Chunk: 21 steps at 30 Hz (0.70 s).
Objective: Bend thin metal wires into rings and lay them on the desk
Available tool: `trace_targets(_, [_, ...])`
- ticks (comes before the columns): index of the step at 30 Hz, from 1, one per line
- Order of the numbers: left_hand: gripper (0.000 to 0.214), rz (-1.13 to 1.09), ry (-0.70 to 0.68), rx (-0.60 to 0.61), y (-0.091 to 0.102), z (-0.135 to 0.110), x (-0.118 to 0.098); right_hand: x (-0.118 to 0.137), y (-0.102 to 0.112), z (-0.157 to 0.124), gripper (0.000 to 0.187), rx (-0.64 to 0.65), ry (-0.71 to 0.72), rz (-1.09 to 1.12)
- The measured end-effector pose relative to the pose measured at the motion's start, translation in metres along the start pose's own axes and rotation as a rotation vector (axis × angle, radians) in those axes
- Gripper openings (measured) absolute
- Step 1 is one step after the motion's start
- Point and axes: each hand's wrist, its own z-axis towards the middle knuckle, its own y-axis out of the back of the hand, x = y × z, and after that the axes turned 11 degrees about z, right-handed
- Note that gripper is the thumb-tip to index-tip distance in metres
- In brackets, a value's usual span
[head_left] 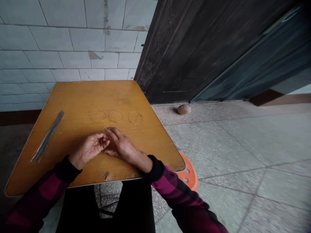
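Both my hands meet over the near middle of the wooden table (80, 97), working on a thin wire bent into a loop (109, 126). My left hand (88, 148) pinches the wire between thumb and fingers, palm turned partly up. From the right, my right hand (122, 144) arches over the same loop, its fingertips pressed on the wire; part of the loop is hidden beneath it. Just beyond lie three wire rings in a row: a left ring (99, 121), a middle ring (115, 121) and a right ring (135, 124). A bundle of straight wires (48, 137) rests at the table's left side.
A white tiled wall (73, 38) stands behind the table, with a dark carved door (175, 55) to its right. An orange stool (190, 171) sits partly under the table's right corner. A roundish stone-like object (184, 109) lies on the floor by the door.
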Motion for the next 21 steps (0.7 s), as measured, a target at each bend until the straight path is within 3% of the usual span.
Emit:
trace_targets(7, [0.024,-0.028,0.023,-0.030,-0.003,-0.003,-0.001,0.000,0.001,-0.001,0.079,0.011,-0.020,0.015])
trace_targets(12, [0.032,-0.126,-0.059,-0.025,-0.004,-0.007,-0.008,-0.007,0.002,-0.003,0.113,-0.062,-0.050,0.162])
trace_targets(15, [0.036,-0.209,-0.125,0.004,-0.002,-0.009,-0.013,-0.014,0.002,-0.006,0.121,-0.102,-0.098,0.314])
trace_targets(18, [0.036,-0.227,-0.135,0.063,0.002,-0.010,-0.015,-0.018,0.003,-0.006,0.117,-0.046,-0.075,0.371])
trace_targets(21, [0.035,-0.165,-0.029,0.097,0.008,-0.009,-0.016,-0.017,0.009,-0.006,0.115,0.035,-0.019,0.355])
